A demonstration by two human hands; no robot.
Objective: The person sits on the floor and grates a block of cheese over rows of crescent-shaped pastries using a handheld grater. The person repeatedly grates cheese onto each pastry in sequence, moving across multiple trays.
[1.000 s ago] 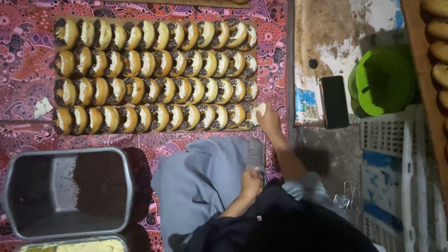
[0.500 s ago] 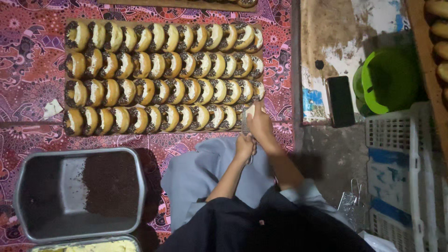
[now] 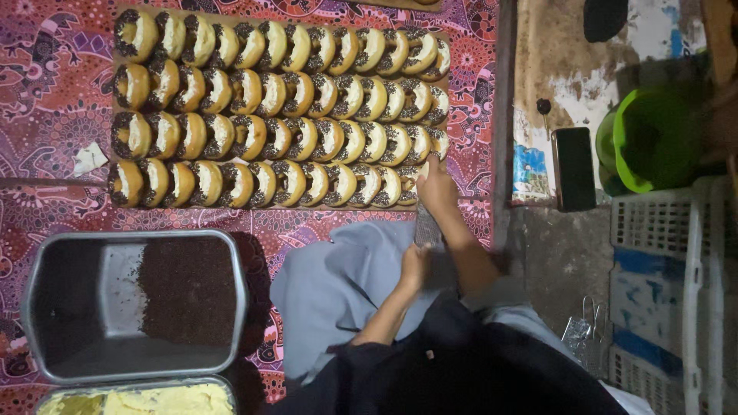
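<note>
4 rows of sprinkled doughnuts (image 3: 277,107), right hand (image 3: 436,187) gripping 1, left hand (image 3: 413,265) closed on grater (image 3: 427,227)

Four rows of doughnuts (image 3: 277,115) lie above the tin (image 3: 134,307), roughly ten to a row. Two trays: the tin and one of yellow cream (image 3: 138,400) below it. Right of the tin: one phone (image 3: 573,169), one green bowl (image 3: 653,138).
</note>
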